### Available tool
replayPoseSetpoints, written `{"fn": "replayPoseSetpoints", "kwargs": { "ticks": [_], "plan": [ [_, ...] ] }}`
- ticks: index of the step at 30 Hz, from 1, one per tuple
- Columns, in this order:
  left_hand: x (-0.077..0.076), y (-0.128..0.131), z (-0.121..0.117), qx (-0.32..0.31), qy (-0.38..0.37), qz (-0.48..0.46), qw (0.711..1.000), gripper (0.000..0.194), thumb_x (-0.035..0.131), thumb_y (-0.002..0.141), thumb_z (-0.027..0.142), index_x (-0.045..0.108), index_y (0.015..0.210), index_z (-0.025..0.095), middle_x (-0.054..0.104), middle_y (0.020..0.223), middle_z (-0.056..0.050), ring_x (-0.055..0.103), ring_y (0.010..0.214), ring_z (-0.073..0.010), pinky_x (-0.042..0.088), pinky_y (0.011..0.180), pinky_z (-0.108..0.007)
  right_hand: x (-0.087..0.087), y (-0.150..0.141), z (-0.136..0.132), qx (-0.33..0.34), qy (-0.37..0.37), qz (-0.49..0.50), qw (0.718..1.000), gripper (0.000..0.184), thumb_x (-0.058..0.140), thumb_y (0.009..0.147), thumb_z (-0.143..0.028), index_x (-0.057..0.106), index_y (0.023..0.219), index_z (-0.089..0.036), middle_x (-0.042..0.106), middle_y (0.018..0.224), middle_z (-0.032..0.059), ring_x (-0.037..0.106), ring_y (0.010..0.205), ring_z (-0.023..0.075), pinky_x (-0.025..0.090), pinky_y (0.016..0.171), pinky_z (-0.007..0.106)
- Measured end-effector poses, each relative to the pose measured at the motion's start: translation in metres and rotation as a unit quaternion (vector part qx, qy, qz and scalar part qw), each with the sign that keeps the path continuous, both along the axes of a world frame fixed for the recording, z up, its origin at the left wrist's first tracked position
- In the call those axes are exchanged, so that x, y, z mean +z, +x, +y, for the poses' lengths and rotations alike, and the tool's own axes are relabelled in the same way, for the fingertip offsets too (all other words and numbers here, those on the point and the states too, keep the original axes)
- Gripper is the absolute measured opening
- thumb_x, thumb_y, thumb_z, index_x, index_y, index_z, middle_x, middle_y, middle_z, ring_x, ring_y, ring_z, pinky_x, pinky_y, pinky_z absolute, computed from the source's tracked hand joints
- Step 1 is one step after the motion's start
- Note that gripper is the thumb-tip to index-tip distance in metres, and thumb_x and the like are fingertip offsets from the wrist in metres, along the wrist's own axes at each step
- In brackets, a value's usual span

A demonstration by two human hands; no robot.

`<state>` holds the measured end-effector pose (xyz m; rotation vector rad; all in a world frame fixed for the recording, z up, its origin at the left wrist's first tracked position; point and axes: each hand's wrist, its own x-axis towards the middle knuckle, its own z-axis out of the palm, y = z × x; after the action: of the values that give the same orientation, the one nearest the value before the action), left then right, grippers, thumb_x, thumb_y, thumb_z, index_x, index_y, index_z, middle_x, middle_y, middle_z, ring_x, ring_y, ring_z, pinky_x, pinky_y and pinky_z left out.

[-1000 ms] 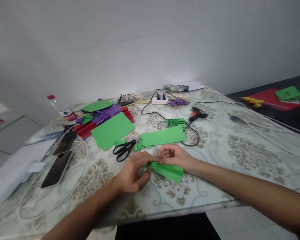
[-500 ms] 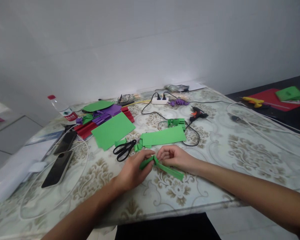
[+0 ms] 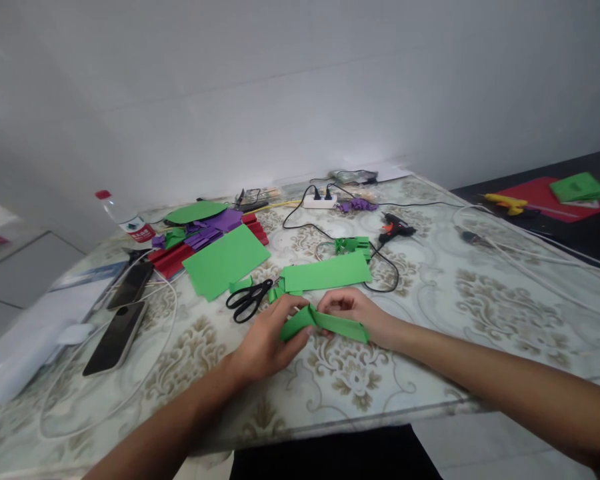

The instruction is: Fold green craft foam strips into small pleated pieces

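A folded green paper strip (image 3: 341, 326) is held between my two hands, low over the front of the table. My left hand (image 3: 270, 333) grips its left part between thumb and fingers. Behind the strip, the curled fingers of my right hand (image 3: 357, 312) hold it near the crease in the middle; some fingertips are hidden by the paper. Just beyond my hands lies a flat green paper rectangle (image 3: 327, 272). Black-handled scissors (image 3: 249, 300) rest to the left of it, near a larger green sheet (image 3: 227, 261).
Farther back are a glue gun (image 3: 397, 228), a white power strip (image 3: 321, 201) with black cords and a cut green piece (image 3: 353, 247). At left stand a bottle (image 3: 130, 220), two phones (image 3: 116, 339) and red and purple paper (image 3: 220, 223). A white cable (image 3: 520, 267) crosses the right side.
The right half of the green strip has lifted and turned, showing more of its broad face. My hands have shifted only slightly.
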<state>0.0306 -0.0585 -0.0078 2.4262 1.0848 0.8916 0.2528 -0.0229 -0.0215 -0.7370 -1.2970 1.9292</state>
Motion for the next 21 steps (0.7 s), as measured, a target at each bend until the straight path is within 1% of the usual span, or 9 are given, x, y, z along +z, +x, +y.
{"fn": "replayPoseSetpoints", "kwargs": {
  "ticks": [5, 8, 10, 15, 18, 21],
  "plan": [
    [-0.006, 0.0, 0.002, 0.006, -0.007, 0.017, 1.0, 0.047, 0.066, 0.087, 0.025, 0.046, 0.13, 0.023, 0.064, 0.114, -0.009, 0.065, 0.102, -0.0219, 0.053, 0.089, -0.034, 0.003, 0.0, -0.001, -0.003, 0.015, -0.01, 1.0, 0.029, 0.086, 0.067, -0.036, 0.071, 0.077, -0.013, 0.072, 0.065, 0.0032, 0.066, 0.058, 0.0162, 0.053, 0.062, 0.029],
    [-0.007, 0.0, 0.004, 0.007, -0.005, 0.016, 1.0, 0.042, 0.064, 0.089, 0.023, 0.048, 0.129, 0.023, 0.065, 0.114, -0.009, 0.065, 0.104, -0.0216, 0.053, 0.09, -0.035, 0.008, 0.001, -0.003, -0.003, 0.045, -0.035, 0.998, 0.026, 0.085, 0.07, -0.034, 0.071, 0.075, -0.012, 0.073, 0.066, 0.004, 0.066, 0.06, 0.0169, 0.054, 0.064, 0.03],
    [-0.006, 0.0, 0.004, 0.0, -0.001, 0.013, 1.0, 0.038, 0.061, 0.091, 0.023, 0.049, 0.128, 0.023, 0.065, 0.116, -0.009, 0.064, 0.106, -0.0216, 0.053, 0.092, -0.036, 0.011, 0.001, -0.004, -0.006, 0.053, -0.046, 0.998, 0.025, 0.085, 0.069, -0.033, 0.072, 0.072, -0.012, 0.073, 0.066, 0.0044, 0.067, 0.06, 0.0172, 0.055, 0.064, 0.03],
    [-0.003, 0.0, 0.004, -0.02, 0.001, 0.012, 1.0, 0.041, 0.063, 0.091, 0.024, 0.05, 0.13, 0.022, 0.065, 0.121, -0.011, 0.063, 0.113, -0.0243, 0.052, 0.097, -0.04, 0.011, 0.0, -0.004, -0.006, 0.041, -0.046, 0.998, 0.023, 0.085, 0.068, -0.031, 0.072, 0.069, -0.013, 0.072, 0.063, 0.0035, 0.067, 0.06, 0.0164, 0.055, 0.064, 0.028],
    [-0.003, 0.001, 0.004, -0.019, -0.004, 0.013, 1.0, 0.04, 0.064, 0.091, 0.026, 0.051, 0.129, 0.022, 0.064, 0.121, -0.011, 0.063, 0.113, -0.0244, 0.052, 0.095, -0.039, 0.006, -0.002, -0.002, -0.01, 0.023, -0.033, 0.999, 0.024, 0.085, 0.067, -0.032, 0.071, 0.067, -0.013, 0.071, 0.062, 0.0031, 0.067, 0.058, 0.0155, 0.054, 0.062, 0.027],
    [-0.002, 0.002, 0.004, -0.015, -0.01, 0.015, 1.0, 0.031, 0.061, 0.093, 0.025, 0.053, 0.122, 0.021, 0.065, 0.114, -0.01, 0.064, 0.105, -0.023, 0.053, 0.09, -0.036, 0.002, -0.002, -0.001, -0.001, 0.009, -0.03, 0.999, 0.023, 0.085, 0.066, -0.029, 0.072, 0.074, -0.013, 0.073, 0.067, 0.0038, 0.068, 0.06, 0.016, 0.056, 0.064, 0.028]
  ]
}}
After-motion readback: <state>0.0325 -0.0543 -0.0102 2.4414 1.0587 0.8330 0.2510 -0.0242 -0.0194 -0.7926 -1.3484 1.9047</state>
